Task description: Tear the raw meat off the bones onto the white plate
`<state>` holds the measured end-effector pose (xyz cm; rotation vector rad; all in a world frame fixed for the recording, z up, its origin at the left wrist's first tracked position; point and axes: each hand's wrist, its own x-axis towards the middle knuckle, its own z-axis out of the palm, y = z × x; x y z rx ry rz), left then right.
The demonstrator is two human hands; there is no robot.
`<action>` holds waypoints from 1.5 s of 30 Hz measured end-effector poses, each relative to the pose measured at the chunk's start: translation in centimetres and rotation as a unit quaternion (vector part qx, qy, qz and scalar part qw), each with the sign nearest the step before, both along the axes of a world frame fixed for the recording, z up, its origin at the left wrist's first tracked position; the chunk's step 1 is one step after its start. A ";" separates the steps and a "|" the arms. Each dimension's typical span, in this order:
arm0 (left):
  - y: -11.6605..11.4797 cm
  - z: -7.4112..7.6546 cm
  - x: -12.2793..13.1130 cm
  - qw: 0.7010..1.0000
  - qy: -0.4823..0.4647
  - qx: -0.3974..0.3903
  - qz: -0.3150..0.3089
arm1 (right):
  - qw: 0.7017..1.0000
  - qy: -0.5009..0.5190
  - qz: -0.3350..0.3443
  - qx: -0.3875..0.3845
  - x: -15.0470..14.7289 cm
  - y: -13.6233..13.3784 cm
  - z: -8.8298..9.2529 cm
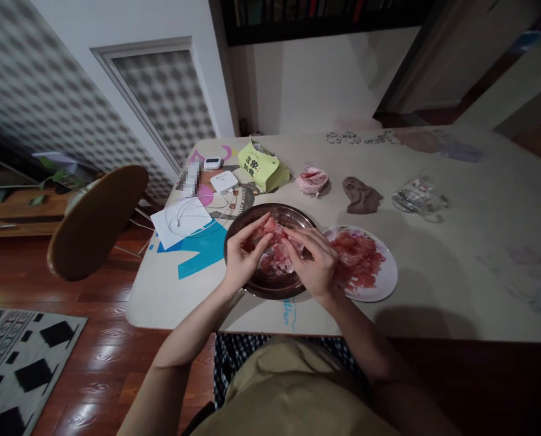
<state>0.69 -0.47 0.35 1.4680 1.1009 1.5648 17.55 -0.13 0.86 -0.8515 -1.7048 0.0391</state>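
Note:
Both my hands work over a dark metal bowl (288,213) at the near edge of the pale table (434,290). My left hand (243,254) and my right hand (313,257) both have their fingers closed on a pink, fleshy piece of fruit (275,236) held above the bowl. More pink flesh lies in the bowl beneath it. Just right of the bowl stands a white plate (383,284) heaped with red-pink peeled pieces (356,259).
Behind the bowl lie a yellow-green bag (261,166), a pink mesh wrapper (312,180), a brown rag (361,195), a crumpled clear plastic bag (418,197), white devices and a paper with a cable (182,219). A wooden chair (98,221) stands at the left.

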 end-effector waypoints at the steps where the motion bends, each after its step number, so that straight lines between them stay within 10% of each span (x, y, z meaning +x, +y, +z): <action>1: 0.0 0.0 0.0 1.000 -0.004 -0.003 -0.011 | 1.000 0.009 0.001 -0.013 0.0 0.0 0.0; 10: 0.1 0.1 0.1 0.999 -0.033 -0.037 -0.005 | 0.998 0.027 0.013 -0.050 -0.1 0.0 0.1; 25: -1.0 -0.2 0.3 0.991 0.105 0.047 0.073 | 0.950 -0.237 0.012 0.201 2.7 1.1 -0.4; 45: -1.6 0.2 0.9 0.988 0.119 0.040 0.091 | 0.938 -0.252 -0.042 0.233 1.7 2.0 -0.5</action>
